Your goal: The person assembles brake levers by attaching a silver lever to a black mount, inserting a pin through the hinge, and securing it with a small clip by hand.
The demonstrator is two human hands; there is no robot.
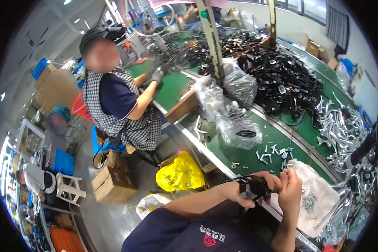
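Loosened fingers could drop the black moulded part, clamped in the left hand, past the table's near edge; whether the right hand grips anything cannot be told.

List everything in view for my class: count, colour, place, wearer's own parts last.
black part: one, black, lower centre
worktop: one, green, centre
metal pins: many, silvery, on the worktop
cloth: one, whitish, lower right
small hardware: many, silvery, on cloth
piled parts: many, mostly black, upper right
curved metal pieces: many, silvery, right
clear bags: several, transparent, upper centre
yellow bag: one, yellow, lower centre
cardboard boxes: several, brown, mostly left
coworker: one, navy and checked, upper left
left grip: one, bare, on black part
right grip: one, bare, beside it
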